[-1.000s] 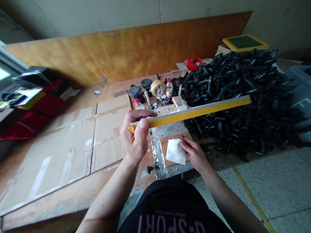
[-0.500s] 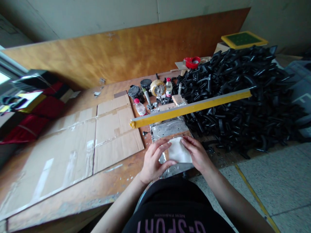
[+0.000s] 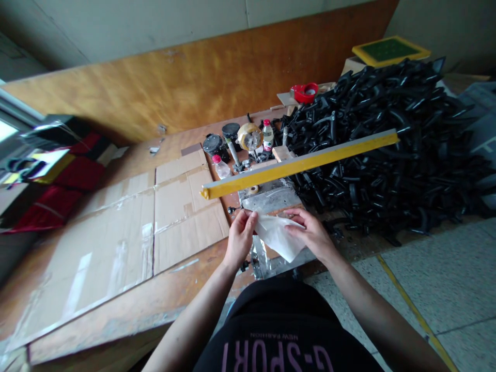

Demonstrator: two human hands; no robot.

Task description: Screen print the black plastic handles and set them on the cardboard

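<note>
My left hand (image 3: 241,233) and my right hand (image 3: 312,233) both pinch a thin white sheet (image 3: 276,236) and hold it lifted just above a foil-covered metal plate (image 3: 271,199) at the table's near edge. The left fingers grip the sheet's upper left corner, the right fingers its right side. Above the plate a long yellow-edged bar (image 3: 298,164) stands raised, slanting up to the right, with no hand on it.
A large heap of black plastic parts (image 3: 391,134) fills the right of the table. Behind the plate stand small bottles (image 3: 267,135), black jars (image 3: 214,144) and a tape roll (image 3: 250,137). Flattened cardboard (image 3: 127,217) covers the left. A red tape dispenser (image 3: 304,93) lies farther back.
My left hand let go of the yellow bar, which stays raised, and came down to the white sheet. Both hands then lifted the sheet off the plate.
</note>
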